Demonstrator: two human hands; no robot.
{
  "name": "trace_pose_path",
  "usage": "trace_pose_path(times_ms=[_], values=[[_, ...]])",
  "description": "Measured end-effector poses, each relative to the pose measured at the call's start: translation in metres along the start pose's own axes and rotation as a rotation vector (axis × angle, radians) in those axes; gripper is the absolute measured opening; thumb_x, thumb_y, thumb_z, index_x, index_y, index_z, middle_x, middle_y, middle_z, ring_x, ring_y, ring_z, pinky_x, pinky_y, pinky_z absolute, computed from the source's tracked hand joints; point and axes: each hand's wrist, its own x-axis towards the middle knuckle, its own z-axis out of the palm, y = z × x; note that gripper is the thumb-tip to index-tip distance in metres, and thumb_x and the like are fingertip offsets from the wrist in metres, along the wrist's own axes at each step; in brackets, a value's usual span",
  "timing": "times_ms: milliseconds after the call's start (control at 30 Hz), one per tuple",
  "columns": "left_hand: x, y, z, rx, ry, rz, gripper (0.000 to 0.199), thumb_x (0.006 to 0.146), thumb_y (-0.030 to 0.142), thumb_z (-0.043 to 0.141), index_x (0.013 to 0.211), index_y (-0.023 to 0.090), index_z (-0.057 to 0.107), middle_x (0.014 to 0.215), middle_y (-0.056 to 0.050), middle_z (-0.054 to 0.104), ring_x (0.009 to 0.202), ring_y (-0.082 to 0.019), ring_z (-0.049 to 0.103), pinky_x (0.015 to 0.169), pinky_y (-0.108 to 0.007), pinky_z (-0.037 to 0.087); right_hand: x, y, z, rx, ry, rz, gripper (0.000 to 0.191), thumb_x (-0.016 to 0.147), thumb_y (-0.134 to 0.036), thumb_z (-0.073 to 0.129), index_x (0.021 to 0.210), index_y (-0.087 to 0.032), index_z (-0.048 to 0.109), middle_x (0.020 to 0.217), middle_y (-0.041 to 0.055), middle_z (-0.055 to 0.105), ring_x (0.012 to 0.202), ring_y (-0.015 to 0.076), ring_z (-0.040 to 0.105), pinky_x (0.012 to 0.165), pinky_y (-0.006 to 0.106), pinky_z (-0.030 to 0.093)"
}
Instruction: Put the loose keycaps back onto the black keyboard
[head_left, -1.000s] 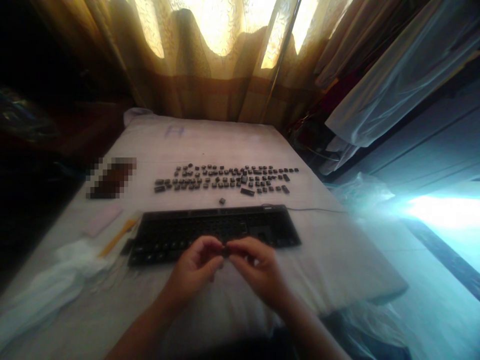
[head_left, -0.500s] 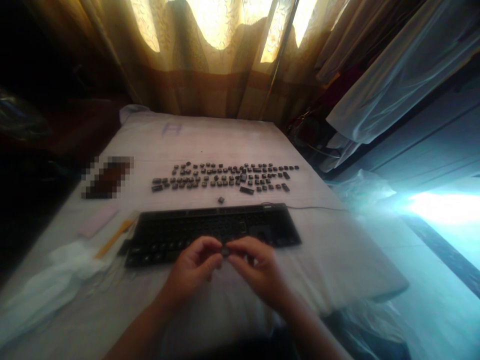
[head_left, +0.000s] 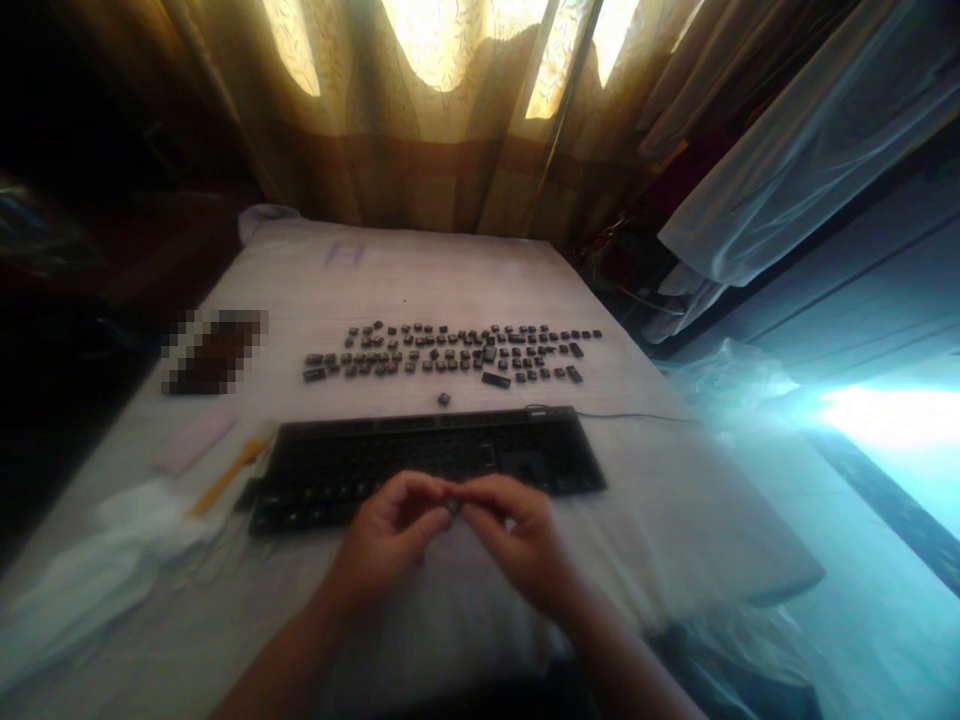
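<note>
Between the fingertips of both hands is a small dark keycap [head_left: 452, 505], partly hidden. My left hand [head_left: 397, 525] pinches it from the left, and my right hand [head_left: 510, 530] pinches it from the right. Both hands hover over the near edge of a black keyboard [head_left: 442, 425]. Keys remain on the keyboard's near left part, while much of its middle and right shows dark without caps. Just beyond the keyboard lies one loose keycap [head_left: 444, 399]. Farther back, many loose keycaps [head_left: 450, 355] lie in uneven rows.
A cable [head_left: 637, 416] runs right from the keyboard. On the left lie an orange stick-like tool [head_left: 229, 477], a pink flat piece [head_left: 196, 438], white cloth or plastic [head_left: 112, 560] and a blurred-out dark rectangular item [head_left: 217, 355]. White cloth covers the table [head_left: 675, 520]; curtains hang behind.
The fingertips have drawn slightly closer together around the keycap, which has turned a little. The camera view has shifted slightly; the loose keycaps and keyboard stay in place.
</note>
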Motion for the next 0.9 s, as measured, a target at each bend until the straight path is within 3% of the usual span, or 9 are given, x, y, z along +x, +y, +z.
trace_pose_path(times_ms=[167, 367, 567, 733, 900], values=[[-0.0005, 0.0004, 0.0015, 0.031, 0.032, 0.011, 0.031, 0.066, 0.035, 0.08, 0.088, 0.019, 0.065, 0.078, -0.002, 0.067, 0.06, -0.012, 0.057, 0.046, -0.018, 0.041, 0.0007, -0.0011, -0.0006, -0.009, -0.004, -0.003, 0.018, 0.082, -0.019, 0.069, 0.097, -0.024, 0.077, 0.084, 0.0026, 0.074, 0.067, 0.0131, 0.064, 0.056, 0.022, 0.049], [-0.0016, -0.0006, -0.0001, 0.056, 0.009, -0.107, 0.039, 0.066, 0.044, 0.078, 0.094, 0.018, 0.068, 0.078, -0.003, 0.068, 0.063, -0.016, 0.061, 0.045, -0.021, 0.042, 0.0016, -0.0009, -0.0035, -0.056, -0.014, -0.014, 0.014, 0.085, -0.019, 0.066, 0.093, -0.023, 0.076, 0.08, 0.0025, 0.073, 0.067, 0.0139, 0.064, 0.056, 0.024, 0.05], [-0.0023, -0.0014, 0.0015, 0.069, 0.039, -0.093, 0.033, 0.066, 0.042, 0.078, 0.085, 0.018, 0.066, 0.067, 0.0, 0.065, 0.059, -0.015, 0.059, 0.044, -0.02, 0.038, -0.0001, 0.0036, -0.0013, -0.064, 0.031, -0.036, 0.018, 0.084, -0.015, 0.062, 0.091, -0.023, 0.076, 0.083, 0.0031, 0.076, 0.072, 0.0156, 0.069, 0.061, 0.025, 0.054], [-0.0013, -0.0007, 0.0045, 0.052, 0.034, -0.044, 0.037, 0.068, 0.039, 0.078, 0.099, 0.02, 0.071, 0.069, 0.0, 0.067, 0.061, -0.015, 0.061, 0.054, -0.025, 0.048, -0.0041, 0.0071, 0.001, -0.093, 0.066, -0.016, 0.016, 0.085, -0.016, 0.062, 0.089, -0.023, 0.076, 0.083, 0.0035, 0.076, 0.073, 0.0165, 0.07, 0.063, 0.026, 0.055], [-0.0005, -0.0048, 0.0035, 0.092, 0.042, -0.006, 0.032, 0.068, 0.038, 0.078, 0.093, 0.019, 0.073, 0.077, -0.002, 0.071, 0.069, -0.017, 0.064, 0.068, -0.029, 0.053, -0.0051, 0.0067, -0.0007, -0.141, 0.074, -0.029, 0.015, 0.086, -0.017, 0.062, 0.09, -0.022, 0.075, 0.083, 0.0038, 0.075, 0.071, 0.0157, 0.068, 0.059, 0.025, 0.054]])
